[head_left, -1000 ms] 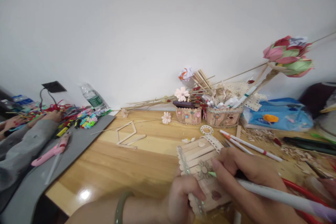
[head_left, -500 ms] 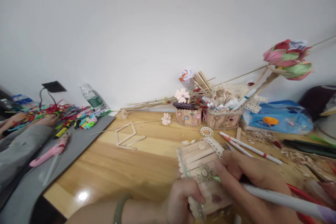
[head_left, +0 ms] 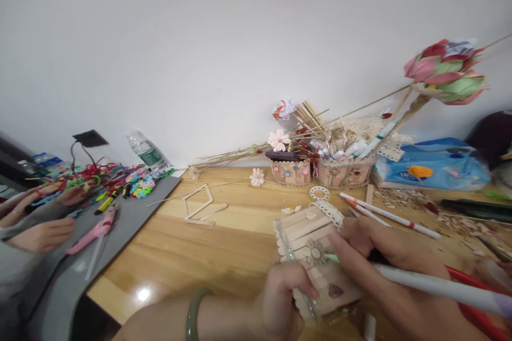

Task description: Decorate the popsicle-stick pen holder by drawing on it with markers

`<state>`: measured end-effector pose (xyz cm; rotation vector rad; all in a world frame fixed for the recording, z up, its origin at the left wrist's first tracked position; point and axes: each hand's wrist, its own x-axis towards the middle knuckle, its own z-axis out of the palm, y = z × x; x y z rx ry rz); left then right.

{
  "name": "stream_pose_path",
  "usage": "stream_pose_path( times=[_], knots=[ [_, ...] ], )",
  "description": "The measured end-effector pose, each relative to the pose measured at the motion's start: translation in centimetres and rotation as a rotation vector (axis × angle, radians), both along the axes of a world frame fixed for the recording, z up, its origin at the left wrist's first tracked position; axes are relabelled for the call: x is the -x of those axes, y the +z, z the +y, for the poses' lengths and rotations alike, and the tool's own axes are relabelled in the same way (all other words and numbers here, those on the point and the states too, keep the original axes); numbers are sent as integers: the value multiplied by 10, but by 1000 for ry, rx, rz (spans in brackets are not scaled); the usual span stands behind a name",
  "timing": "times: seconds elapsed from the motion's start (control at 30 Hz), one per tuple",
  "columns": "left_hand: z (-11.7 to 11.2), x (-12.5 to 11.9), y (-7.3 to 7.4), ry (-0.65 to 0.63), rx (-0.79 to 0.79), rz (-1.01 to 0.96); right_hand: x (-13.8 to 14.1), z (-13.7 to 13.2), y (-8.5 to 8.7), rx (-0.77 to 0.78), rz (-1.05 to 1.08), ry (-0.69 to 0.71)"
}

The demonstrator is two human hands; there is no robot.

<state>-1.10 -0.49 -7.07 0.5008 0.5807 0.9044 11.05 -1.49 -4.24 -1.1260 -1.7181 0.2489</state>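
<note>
My left hand (head_left: 286, 298), with a green bangle on its wrist, is closed around the lower left edge of a craft-stick holder (head_left: 302, 232). The holder is tilted. Lace and glittery trim run along its edges, and a daisy-like flower (head_left: 316, 252) and a dark petal (head_left: 335, 291) sit on its face. In my right hand (head_left: 394, 266) is a white marker (head_left: 436, 282), gripped like a pen. Its pale green tip touches or nearly touches the flower's right side. The fingertips of my left hand behind the holder are hidden.
Behind stand two decorated stick baskets (head_left: 290, 173) with pens and dried stems. White markers (head_left: 394, 216), wood shavings and a blue tissue pack (head_left: 432, 165) lie right. Leftward are loose craft sticks (head_left: 200, 205), a pink glue gun (head_left: 94, 229) and another person's hands (head_left: 48, 234).
The whole view has shifted slightly. My hands keep the holder and marker, with the tip still by the flower. At the left, another person's hand has come forward near the glue gun.
</note>
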Motion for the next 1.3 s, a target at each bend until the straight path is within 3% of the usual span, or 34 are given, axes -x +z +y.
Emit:
stream_pose_path(
  times=[0.17,0.63,0.93,1.3],
  knots=[
    [-2,0,4,2,23,28,1,-1,0,88,-35,4],
    [-2,0,9,-6,1,49,1,-2,-1,38,-12,-6],
    [-2,1,0,-59,60,21,-1,-2,-5,38,-7,-25],
    [0,-1,4,12,11,-5,0,-1,-1,19,-14,-32]
  ],
)
